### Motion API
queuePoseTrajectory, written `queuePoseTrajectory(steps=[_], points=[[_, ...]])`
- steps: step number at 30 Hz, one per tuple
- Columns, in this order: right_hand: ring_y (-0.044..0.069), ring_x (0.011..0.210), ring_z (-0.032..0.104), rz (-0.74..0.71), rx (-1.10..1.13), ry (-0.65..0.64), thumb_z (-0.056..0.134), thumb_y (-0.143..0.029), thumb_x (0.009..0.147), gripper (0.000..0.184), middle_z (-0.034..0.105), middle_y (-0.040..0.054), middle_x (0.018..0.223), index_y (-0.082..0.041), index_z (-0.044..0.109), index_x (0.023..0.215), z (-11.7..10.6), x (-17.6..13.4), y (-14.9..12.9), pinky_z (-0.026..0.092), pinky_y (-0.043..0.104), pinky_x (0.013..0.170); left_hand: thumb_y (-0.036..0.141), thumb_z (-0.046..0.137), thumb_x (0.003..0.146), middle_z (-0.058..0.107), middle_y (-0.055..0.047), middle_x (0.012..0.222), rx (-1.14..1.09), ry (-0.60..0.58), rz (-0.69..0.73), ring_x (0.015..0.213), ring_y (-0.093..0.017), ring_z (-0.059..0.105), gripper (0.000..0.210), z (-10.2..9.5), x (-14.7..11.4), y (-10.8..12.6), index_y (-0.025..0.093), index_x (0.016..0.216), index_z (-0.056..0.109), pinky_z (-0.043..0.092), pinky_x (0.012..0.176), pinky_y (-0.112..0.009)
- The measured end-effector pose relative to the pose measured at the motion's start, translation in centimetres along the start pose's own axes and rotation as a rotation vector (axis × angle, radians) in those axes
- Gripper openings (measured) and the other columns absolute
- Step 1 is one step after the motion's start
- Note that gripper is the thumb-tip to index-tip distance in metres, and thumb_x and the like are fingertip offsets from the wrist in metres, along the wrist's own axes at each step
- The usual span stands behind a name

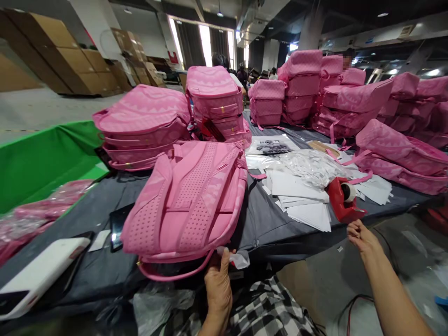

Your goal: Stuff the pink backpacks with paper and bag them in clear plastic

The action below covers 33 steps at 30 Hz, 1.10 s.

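A pink backpack lies on the table with its padded, dotted shoulder straps facing up and its pink handle loop toward me. At the handle's right end, my left hand is closed with the thumb up, pinching a thin white translucent wrap. My right hand is apart from the backpack, just below the cutting edge of a red tape dispenser with a white roll. Its fingers are pinched together; whatever is between them is too small to make out.
Stacked pink backpacks stand behind and to the right. White paper sheets and clear plastic bags lie mid-table. At left are a phone, a white device and a green-lined bin. Cables trail across the floor.
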State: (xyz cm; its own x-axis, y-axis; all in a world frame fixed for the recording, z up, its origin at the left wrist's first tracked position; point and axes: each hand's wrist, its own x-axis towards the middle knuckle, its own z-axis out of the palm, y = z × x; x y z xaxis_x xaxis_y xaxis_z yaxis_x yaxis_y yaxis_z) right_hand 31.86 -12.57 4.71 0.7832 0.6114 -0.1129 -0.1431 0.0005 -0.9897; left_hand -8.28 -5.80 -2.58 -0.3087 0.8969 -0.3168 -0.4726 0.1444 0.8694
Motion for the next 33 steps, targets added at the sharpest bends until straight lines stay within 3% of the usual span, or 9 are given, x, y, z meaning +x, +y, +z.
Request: queuePoseTrajectory(steps=[2,5,8,12,18,22,24,27,33], points=[[0.005,0.044,0.021,0.119,0.058,-0.197,0.069,-0.036,0.087,0.047,0.026,-0.0098,0.056,-0.023,0.028,0.067,4.8,-2.5,1.3,0.022,0.013,0.035,0.069,0.086,0.054,0.075,-0.006,0.077,0.055,-0.004,0.011,0.072,-0.022,0.070,0.063,0.2,-0.5,0.3,0.014,0.081,0.073,0.057,0.075,-0.035],[0.006,0.046,0.021,0.183,-0.022,-0.638,0.071,-0.052,0.087,0.046,0.029,-0.0095,0.057,-0.022,0.039,0.071,12.8,-7.9,2.1,0.023,0.016,0.037,0.067,0.081,0.060,0.073,-0.007,0.073,0.109,-0.048,0.016,0.069,-0.021,0.066,0.057,0.7,-1.2,0.8,0.013,0.075,0.073,0.053,0.073,-0.034],[0.007,0.051,0.031,-0.136,-0.305,-1.058,0.068,-0.067,0.084,0.050,0.038,-0.0071,0.060,-0.021,0.049,0.076,19.3,-12.6,1.4,0.031,0.019,0.046,0.062,0.081,0.063,0.071,-0.005,0.074,0.096,-0.085,0.065,0.070,-0.018,0.063,0.050,1.2,-1.1,1.3,0.015,0.077,0.071,0.051,0.074,-0.031],[0.010,0.052,0.041,-0.664,-0.576,-1.261,0.054,-0.073,0.089,0.054,0.047,-0.0041,0.059,-0.022,0.050,0.072,24.6,-14.9,0.9,0.036,0.023,0.051,0.057,0.075,0.074,0.072,-0.005,0.080,0.075,-0.123,0.187,0.075,-0.018,0.062,0.043,1.6,-0.7,1.5,0.015,0.083,0.071,0.050,0.074,-0.030],[0.012,0.048,0.051,-1.113,-0.738,-1.153,0.038,-0.056,0.102,0.043,0.058,-0.0009,0.060,-0.023,0.048,0.076,26.1,-15.0,1.8,0.035,0.024,0.050,0.054,0.075,0.075,0.076,-0.009,0.092,0.081,-0.170,0.228,0.085,-0.023,0.066,0.044,1.1,-1.0,1.7,0.013,0.093,0.074,0.053,0.084,-0.034],[0.013,0.049,0.055,-1.167,-0.761,-1.117,0.038,-0.049,0.102,0.037,0.061,0.0003,0.062,-0.024,0.048,0.077,25.7,-15.2,1.6,0.035,0.024,0.049,0.057,0.072,0.080,0.076,-0.010,0.107,-0.054,-0.256,0.198,0.099,-0.025,0.067,0.050,0.9,-1.2,1.7,0.014,0.106,0.074,0.050,0.096,-0.037],[0.014,0.050,0.057,-1.105,-0.767,-1.131,0.040,-0.048,0.101,0.033,0.063,0.0004,0.064,-0.024,0.050,0.079,25.5,-15.1,1.4,0.036,0.024,0.050,0.060,0.068,0.084,0.075,-0.010,0.111,-0.126,-0.203,0.156,0.104,-0.025,0.066,0.050,1.1,-1.1,1.5,0.016,0.107,0.075,0.047,0.103,-0.038],[0.015,0.054,0.059,-0.874,-0.751,-1.208,0.045,-0.047,0.097,0.028,0.065,0.0003,0.068,-0.025,0.054,0.084,25.2,-14.6,1.6,0.042,0.024,0.053,0.060,0.076,0.077,0.076,-0.010,0.110,-0.219,-0.105,0.119,0.108,-0.025,0.066,0.049,1.5,-0.8,1.1,0.017,0.101,0.076,0.044,0.107,-0.039],[0.020,0.061,0.064,-0.404,-0.606,-1.281,0.052,-0.054,0.082,0.034,0.070,0.0062,0.072,-0.021,0.057,0.083,26.3,-13.9,4.6,0.052,0.032,0.060,0.055,0.087,0.066,0.078,-0.011,0.101,-0.284,-0.090,0.085,0.099,-0.024,0.069,0.049,1.7,-0.6,1.9,0.017,0.095,0.079,0.049,0.100,-0.040]])
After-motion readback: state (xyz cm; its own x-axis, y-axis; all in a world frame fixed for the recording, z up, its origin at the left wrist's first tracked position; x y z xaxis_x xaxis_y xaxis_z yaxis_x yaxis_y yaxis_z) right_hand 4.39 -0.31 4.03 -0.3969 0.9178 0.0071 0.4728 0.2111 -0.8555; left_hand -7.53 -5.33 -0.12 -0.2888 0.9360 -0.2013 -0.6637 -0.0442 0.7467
